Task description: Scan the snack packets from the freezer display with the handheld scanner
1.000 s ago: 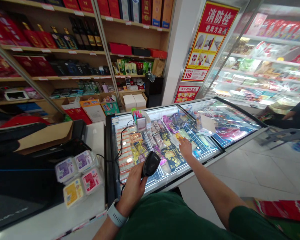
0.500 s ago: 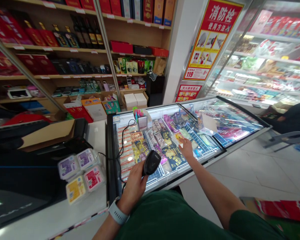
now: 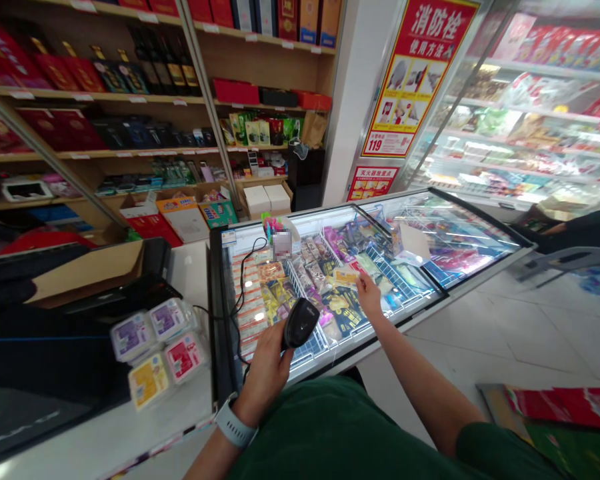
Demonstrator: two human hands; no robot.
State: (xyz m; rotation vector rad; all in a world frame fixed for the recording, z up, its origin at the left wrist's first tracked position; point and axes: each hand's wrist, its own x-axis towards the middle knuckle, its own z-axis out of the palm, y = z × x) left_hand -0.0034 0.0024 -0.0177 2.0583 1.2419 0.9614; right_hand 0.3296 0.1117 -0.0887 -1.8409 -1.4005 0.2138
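Observation:
My left hand [image 3: 266, 360] is wrapped round a black handheld scanner [image 3: 301, 323], above the near left part of the glass-topped freezer [image 3: 430, 313]. A dark cable [image 3: 240, 293] lies in loops on the freezer's left side. Over the middle of the glass, my right hand [image 3: 369, 297] pinches the right end of a small yellow and red packet [image 3: 347, 275]. Bagged frozen goods lie in wire baskets under the glass. A colourful item [image 3: 273, 229] sits at the freezer's back left.
Four clear-lidded tubs [image 3: 150, 380] are grouped on the white counter [image 3: 193, 267] at left, beside an open cardboard box [image 3: 87, 273]. Shelves stand behind. A person's dark sleeve [image 3: 580, 230] and a grey chair [image 3: 565, 260] are at the right.
My right hand has closed and now holds the yellow and red packet raised off the surface. My left hand still holds the scanner. The view has shifted slightly.

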